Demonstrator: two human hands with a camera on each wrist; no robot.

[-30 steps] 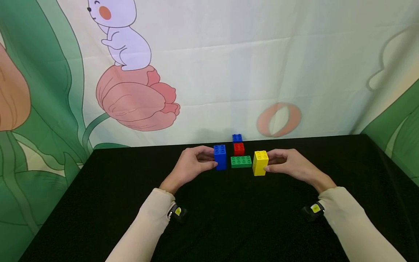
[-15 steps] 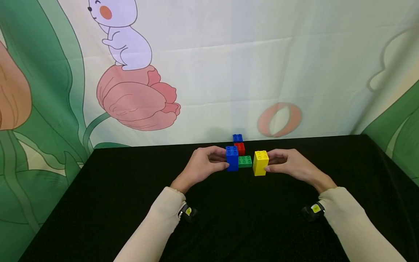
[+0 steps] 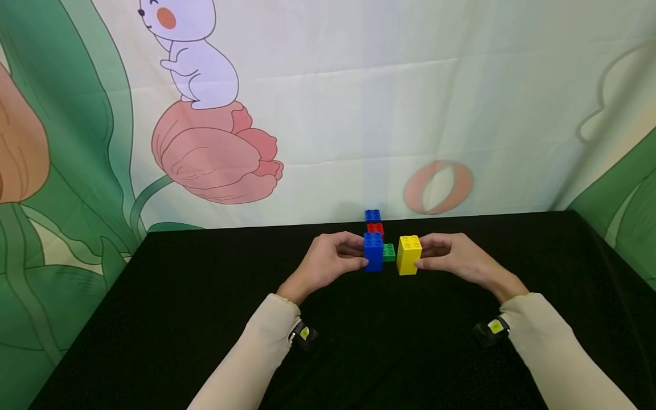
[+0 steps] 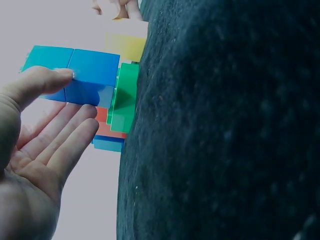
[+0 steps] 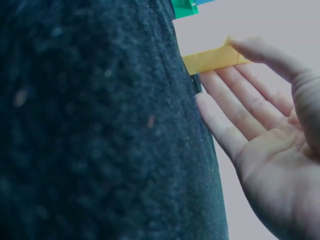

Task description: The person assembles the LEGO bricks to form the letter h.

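My left hand (image 3: 325, 263) pinches a stack of two blue bricks (image 3: 373, 254), thumb in front and fingers behind. The left wrist view has this blue stack (image 4: 96, 75) raised off the black cloth, its lower end close over the studs of a flat green brick (image 4: 126, 97). Only the right end of the green brick (image 3: 389, 253) shows from the head. Just right of it, my right hand (image 3: 463, 259) holds an upright yellow stack (image 3: 408, 257) between thumb and fingers. In the right wrist view the yellow stack (image 5: 210, 60) stands at the cloth, fingertips behind it.
Behind the green brick lie a red brick (image 3: 376, 228), partly covered by the blue stack, and a small blue brick (image 3: 372, 215) near the table's back edge. Black cloth (image 3: 379, 341) covers the table; a printed curtain (image 3: 333, 114) hangs behind it.
My left hand has carried the blue stack rightward, from left of the green brick to in front of its left part in the head view. My right hand and the yellow stack stay put.
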